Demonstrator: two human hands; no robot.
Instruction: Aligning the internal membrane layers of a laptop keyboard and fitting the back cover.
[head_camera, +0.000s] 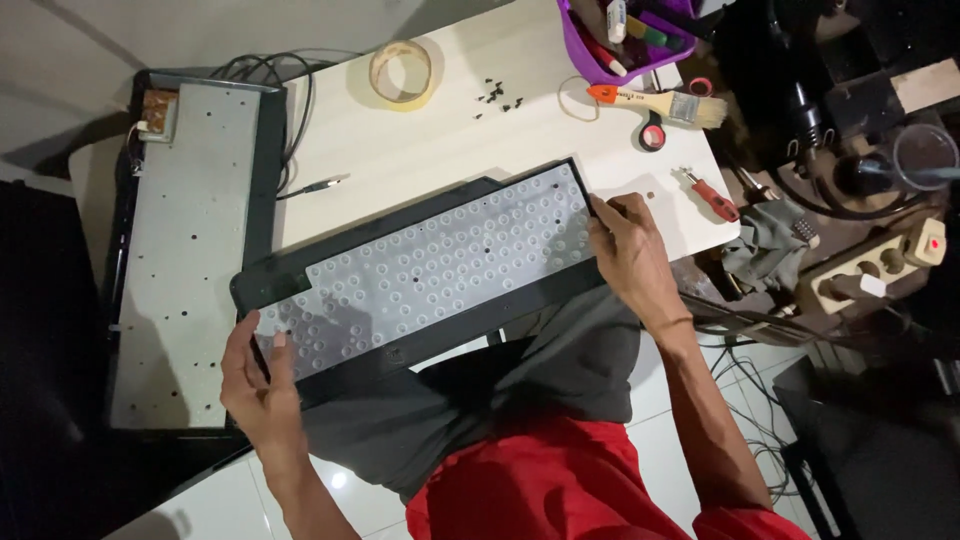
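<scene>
An opened black keyboard shell (470, 318) lies tilted across the table's near edge and my lap, with a translucent sheet of rubber domes (440, 262) on top. My left hand (258, 385) grips its lower left end, thumb on the dome sheet. My right hand (628, 250) holds the upper right end, fingers on the edge of the shell. A second keyboard part, a grey metal plate in a black frame (190, 250), lies at the left with a small circuit board at its top corner.
On the white table (450, 140) lie a roll of tape (402, 72), several small black screws (496, 96), a paintbrush (660, 100), a red-handled screwdriver (712, 196) and a purple bin (620, 40). A power strip (875, 265) and cables sit at the right.
</scene>
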